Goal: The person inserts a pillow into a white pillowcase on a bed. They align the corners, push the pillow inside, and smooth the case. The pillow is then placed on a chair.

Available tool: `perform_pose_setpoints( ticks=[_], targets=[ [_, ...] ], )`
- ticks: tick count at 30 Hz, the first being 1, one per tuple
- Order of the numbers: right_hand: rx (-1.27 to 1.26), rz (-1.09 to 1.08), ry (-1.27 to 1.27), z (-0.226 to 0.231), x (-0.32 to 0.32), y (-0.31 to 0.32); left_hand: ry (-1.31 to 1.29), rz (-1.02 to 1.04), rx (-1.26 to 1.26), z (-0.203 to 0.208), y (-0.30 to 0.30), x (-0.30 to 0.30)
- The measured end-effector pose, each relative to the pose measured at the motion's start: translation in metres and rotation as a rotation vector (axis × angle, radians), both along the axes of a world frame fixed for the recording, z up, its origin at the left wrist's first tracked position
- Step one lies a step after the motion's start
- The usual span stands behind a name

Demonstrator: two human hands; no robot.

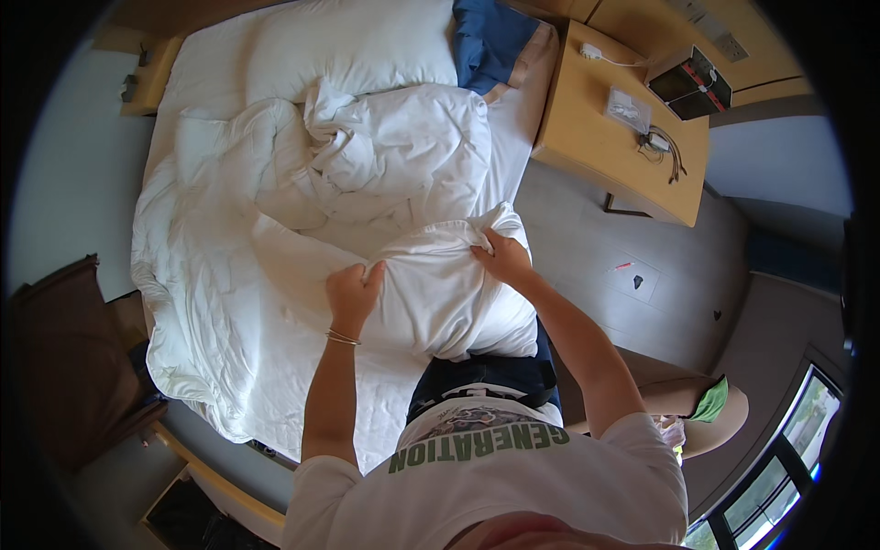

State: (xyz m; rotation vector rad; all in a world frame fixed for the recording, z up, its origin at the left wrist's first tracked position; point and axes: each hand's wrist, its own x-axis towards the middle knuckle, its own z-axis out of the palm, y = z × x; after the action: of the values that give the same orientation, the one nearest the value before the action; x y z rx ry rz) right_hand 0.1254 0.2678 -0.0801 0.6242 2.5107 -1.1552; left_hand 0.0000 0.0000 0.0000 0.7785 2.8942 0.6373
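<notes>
Against my waist, at the near right edge of the bed, I hold a plump white pillow [449, 293] in a loose, wrinkled case. My left hand [353, 295] is closed, its thumb and fingers pinching the case at the left side. My right hand [502, 258] grips the fabric near the far right corner, where the cloth bunches up. A stitched hem runs along the far side between both hands. Just beyond lies a rumpled white duvet [220, 266], heaped across the middle and left of the bed.
A white pillow [357, 50] lies at the bed's head, beside a blue cloth [490, 46]. To the right stands a wooden desk [573, 115] with cables [662, 144], a clear box [628, 110] and a black-and-red box [692, 84]. A rounded chair [720, 426] is behind me on the right.
</notes>
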Motion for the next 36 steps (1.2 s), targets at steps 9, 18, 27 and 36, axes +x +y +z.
perform_pose_setpoints(
  ticks=[9,18,27,36],
  targets=[
    [0.220,0.059,0.815,0.195,0.029,0.004,0.407,-0.054,0.473,0.115,-0.038,-0.009],
    [-0.011,0.193,-0.081,0.075,0.123,-0.058,-0.210,0.200,0.111,-0.024,-0.059,0.103],
    [-0.076,0.020,-0.059,0.002,0.122,-0.058,-0.286,0.320,0.128,-0.082,0.021,0.128],
    [-0.224,0.061,0.044,0.003,0.089,-0.079,-0.246,0.696,-0.110,-0.130,-0.026,0.070]
  ],
)
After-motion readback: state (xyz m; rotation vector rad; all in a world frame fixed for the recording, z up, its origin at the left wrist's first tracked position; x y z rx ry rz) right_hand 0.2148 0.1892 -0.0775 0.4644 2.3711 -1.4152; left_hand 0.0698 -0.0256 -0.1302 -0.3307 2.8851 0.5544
